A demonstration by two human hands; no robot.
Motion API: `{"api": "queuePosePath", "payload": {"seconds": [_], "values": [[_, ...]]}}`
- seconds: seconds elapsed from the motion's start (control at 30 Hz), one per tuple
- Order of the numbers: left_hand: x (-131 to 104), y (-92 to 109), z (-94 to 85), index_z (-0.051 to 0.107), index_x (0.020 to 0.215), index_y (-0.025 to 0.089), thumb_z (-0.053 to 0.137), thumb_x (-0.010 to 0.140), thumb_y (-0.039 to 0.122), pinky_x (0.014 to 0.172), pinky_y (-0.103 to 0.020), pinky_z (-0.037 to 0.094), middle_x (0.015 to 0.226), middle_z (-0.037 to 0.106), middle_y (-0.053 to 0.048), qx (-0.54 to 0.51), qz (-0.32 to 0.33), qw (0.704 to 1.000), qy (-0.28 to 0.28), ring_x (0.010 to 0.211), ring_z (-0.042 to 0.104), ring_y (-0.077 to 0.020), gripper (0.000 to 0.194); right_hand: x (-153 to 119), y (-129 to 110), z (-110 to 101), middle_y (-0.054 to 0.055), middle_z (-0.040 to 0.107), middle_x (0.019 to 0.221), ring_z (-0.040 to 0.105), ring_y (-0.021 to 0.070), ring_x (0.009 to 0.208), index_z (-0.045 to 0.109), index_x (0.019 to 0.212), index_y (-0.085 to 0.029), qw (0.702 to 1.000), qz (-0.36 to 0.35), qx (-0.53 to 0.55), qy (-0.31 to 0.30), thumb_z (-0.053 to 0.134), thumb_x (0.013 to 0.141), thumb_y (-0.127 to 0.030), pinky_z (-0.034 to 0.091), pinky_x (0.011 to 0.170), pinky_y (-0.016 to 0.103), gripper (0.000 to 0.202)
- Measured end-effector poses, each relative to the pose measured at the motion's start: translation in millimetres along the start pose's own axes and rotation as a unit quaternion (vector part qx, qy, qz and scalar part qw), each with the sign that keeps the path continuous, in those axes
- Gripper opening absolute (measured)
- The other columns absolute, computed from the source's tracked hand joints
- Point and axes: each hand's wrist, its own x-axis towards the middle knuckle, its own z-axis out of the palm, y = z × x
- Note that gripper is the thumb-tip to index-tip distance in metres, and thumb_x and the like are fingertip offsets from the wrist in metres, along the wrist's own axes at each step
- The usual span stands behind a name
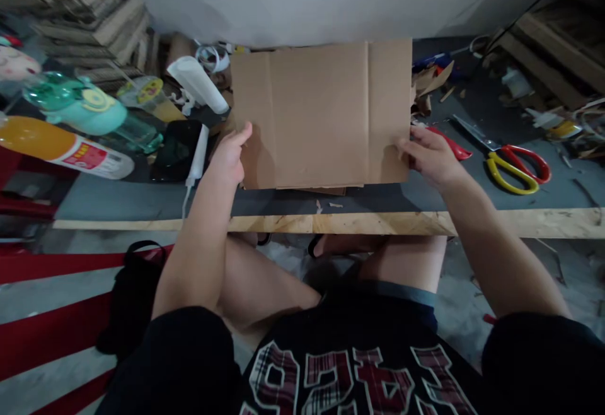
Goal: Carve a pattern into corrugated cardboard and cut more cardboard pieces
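Observation:
A flat brown cardboard sheet (pixel 321 112) with two crease lines is held over the dark work table, tilted toward me. My left hand (pixel 231 153) grips its left edge, the thumb on the face and the fingers hidden behind. On the right edge, my right hand (pixel 430 153) pinches the sheet near its lower corner. More cardboard peeks out under the sheet's lower edge. Close to my right hand lies a red-handled tool (pixel 451 144), partly covered. Farther right are scissors (pixel 503 156) with one red and one yellow handle.
On the left stand an orange drink bottle (pixel 61 147), a teal water bottle (pixel 94 109), a drink cup (pixel 151 96), a black phone-like object (pixel 177 150) and a white roll (pixel 198 84). Cardboard stacks (pixel 99 30) rise at back left and right. A wooden strip (pixel 331 222) edges the table.

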Motion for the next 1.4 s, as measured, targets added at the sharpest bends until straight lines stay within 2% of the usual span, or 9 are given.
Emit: {"api": "queuePosePath", "payload": {"seconds": [0.2, 0.33, 0.67, 0.87, 0.97, 1.07, 1.17, 1.3, 1.4], "values": [[-7.5, 9.5, -2.4, 0.07, 0.098, 0.03, 0.085, 0.064, 0.065, 0.112, -0.052, 0.055, 0.118, 0.078, -0.001, -0.021, 0.056, 0.998, 0.036, 0.138, 0.059, -0.0308, 0.051, 5.3, 15.6, 10.9, 0.006, 0.077, 0.097, 0.074, 0.0271, 0.084, 0.062, 0.118, -0.027, 0.997, -0.064, -0.022, 0.024, 0.083, 0.066, -0.049, 0.061, 0.07, 0.043, 0.06], [-10.3, 16.7, -4.1, 0.069, 0.097, 0.029, 0.091, 0.054, 0.064, 0.111, -0.055, 0.053, 0.118, 0.078, -0.002, 0.049, 0.027, 0.998, -0.024, 0.138, 0.058, -0.0328, 0.06, 5.8, 8.7, 7.9, 0.007, 0.076, 0.112, 0.073, 0.0268, 0.092, 0.063, 0.126, -0.03, 0.99, -0.125, -0.016, 0.058, 0.079, 0.073, -0.05, 0.061, 0.084, 0.047, 0.059], [10.0, 9.8, -19.1, 0.07, 0.097, 0.026, 0.094, 0.051, 0.056, 0.12, -0.053, 0.047, 0.106, 0.081, 0.006, 0.077, -0.001, 0.997, 0.028, 0.122, 0.067, -0.0299, 0.06, -4.7, 14.3, 20.9, 0.004, 0.078, 0.105, 0.074, 0.0247, 0.089, 0.069, 0.121, -0.028, 0.998, -0.05, 0.011, -0.029, 0.084, 0.071, -0.059, 0.061, 0.067, 0.037, 0.06], [-0.7, 30.3, -32.6, 0.07, 0.109, 0.017, 0.1, 0.042, 0.042, 0.117, -0.06, 0.047, 0.124, 0.076, -0.011, 0.098, -0.059, 0.993, -0.005, 0.128, 0.064, -0.0391, 0.077, -8.6, 8.6, 32.6, 0.004, 0.077, 0.113, 0.073, 0.0236, 0.101, 0.07, 0.11, -0.026, 0.993, 0.028, 0.097, -0.058, 0.087, 0.071, -0.055, 0.063, 0.078, 0.035, 0.052], [-7.4, 38.4, -32.3, 0.071, 0.11, 0.02, 0.099, 0.046, 0.046, 0.116, -0.066, 0.046, 0.121, 0.078, -0.007, 0.119, -0.091, 0.988, -0.025, 0.127, 0.064, -0.041, 0.075, -7.6, 4.8, 34.0, 0.003, 0.077, 0.112, 0.073, 0.024, 0.101, 0.069, 0.104, -0.028, 0.986, 0.082, 0.142, -0.038, 0.087, 0.069, -0.054, 0.064, 0.078, 0.034, 0.047], [-11.6, 42.7, -30.9, 0.071, 0.106, 0.028, 0.098, 0.046, 0.054, 0.117, -0.07, 0.045, 0.117, 0.079, 0.0, 0.175, -0.129, 0.975, -0.054, 0.125, 0.065, -0.0404, 0.072, -6.0, 2.6, 36.5, 0.003, 0.076, 0.116, 0.073, 0.0244, 0.108, 0.068, 0.105, -0.029, 0.977, 0.129, 0.152, -0.077, 0.089, 0.067, -0.051, 0.064, 0.084, 0.036, 0.049], [-12.1, 45.2, -32.1, 0.068, 0.113, 0.025, 0.101, 0.044, 0.044, 0.12, -0.064, 0.044, 0.123, 0.078, 0.0, 0.188, -0.127, 0.969, -0.103, 0.126, 0.065, -0.0346, 0.079, -4.0, 3.1, 37.2, 0.002, 0.075, 0.123, 0.071, 0.0233, 0.112, 0.066, 0.111, -0.029, 0.979, 0.109, 0.134, -0.108, 0.092, 0.066, -0.052, 0.063, 0.093, 0.037, 0.056], [-6.5, 48.4, -40.6, 0.056, 0.139, 0.013, 0.086, 0.077, 0.025, 0.112, -0.044, 0.05, 0.144, 0.066, -0.009, 0.168, -0.108, 0.979, -0.042, 0.13, 0.062, -0.0261, 0.07, 1.5, -3.0, 18.0, 0.002, 0.074, 0.126, 0.072, 0.0249, 0.11, 0.067, 0.116, -0.03, 0.983, 0.078, 0.08, -0.146, 0.09, 0.066, -0.057, 0.06, 0.098, 0.042, 0.061], [0.1, 48.9, -51.1, 0.041, 0.153, 0.012, 0.063, 0.099, 0.026, 0.102, -0.032, 0.051, 0.156, 0.055, -0.012, 0.199, -0.102, 0.975, -0.014, 0.123, 0.063, -0.0193, 0.059, 8.2, -21.3, -11.8, 0.002, 0.077, 0.118, 0.074, 0.0218, 0.096, 0.071, 0.115, -0.03, 0.98, 0.063, 0.014, -0.186, 0.09, 0.069, -0.055, 0.061, 0.089, 0.037, 0.055]]}}
